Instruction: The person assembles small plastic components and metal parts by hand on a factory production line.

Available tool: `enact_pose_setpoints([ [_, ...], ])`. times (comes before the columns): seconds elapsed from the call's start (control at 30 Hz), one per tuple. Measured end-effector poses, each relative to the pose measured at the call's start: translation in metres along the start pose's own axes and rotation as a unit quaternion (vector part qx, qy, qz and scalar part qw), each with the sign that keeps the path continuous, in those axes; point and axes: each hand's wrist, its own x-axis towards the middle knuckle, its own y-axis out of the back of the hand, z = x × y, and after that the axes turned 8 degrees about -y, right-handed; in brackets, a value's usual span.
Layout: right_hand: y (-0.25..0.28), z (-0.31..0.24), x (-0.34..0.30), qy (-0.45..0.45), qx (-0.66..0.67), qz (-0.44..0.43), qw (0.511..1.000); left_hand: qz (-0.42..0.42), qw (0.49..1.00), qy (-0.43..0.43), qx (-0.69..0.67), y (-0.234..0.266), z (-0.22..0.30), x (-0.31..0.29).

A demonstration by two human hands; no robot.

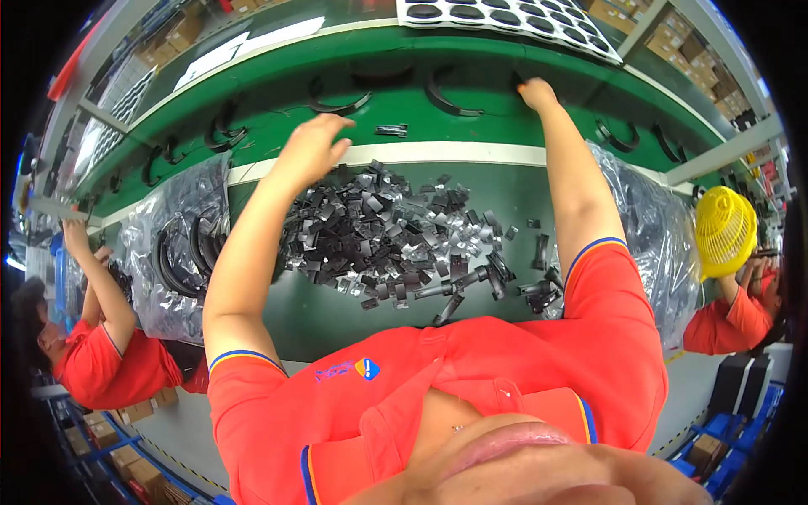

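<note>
My left hand (310, 150) hovers at the near edge of the green conveyor belt (488, 130), its fingers apart and holding nothing. A small black clip-like part (390, 130) lies on the belt to its right. Farther off, my right hand (536, 93) reaches over the belt with its fingers closed at a dark piece (518, 82); its shape is mostly hidden. Between the hands, a black curved band (446, 97) lies on the belt, and another curved band (338, 107) rests just beyond my left hand. Below my arms is a heap of small black plastic parts (370, 223).
Clear plastic bags flank the heap, the left bag (168, 227) holding black bands, the right bag (652, 236) dark contents. A white tray (513, 21) of black round pieces stands beyond the belt. Co-workers sit at left (109, 353) and right (732, 324), near a yellow basket-like fan (725, 231).
</note>
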Motion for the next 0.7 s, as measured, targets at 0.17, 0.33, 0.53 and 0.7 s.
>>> enact_pose_setpoints([
  [0.17,0.023,-0.008,-0.016,0.036,0.249,0.100,0.963,0.006,0.950,0.008,-0.312,0.016,0.076,-0.015],
  [0.33,0.125,-0.070,-0.149,0.228,0.589,-0.009,0.775,0.173,0.799,0.048,-0.574,0.015,0.125,-0.007],
  [0.53,0.134,-0.134,-0.318,0.480,0.373,0.111,0.786,0.409,0.774,-0.077,-0.477,0.004,0.149,0.004],
  [0.7,0.117,-0.146,-0.321,0.392,0.619,-0.330,0.595,0.483,0.739,-0.047,-0.467,0.014,0.144,-0.029],
])
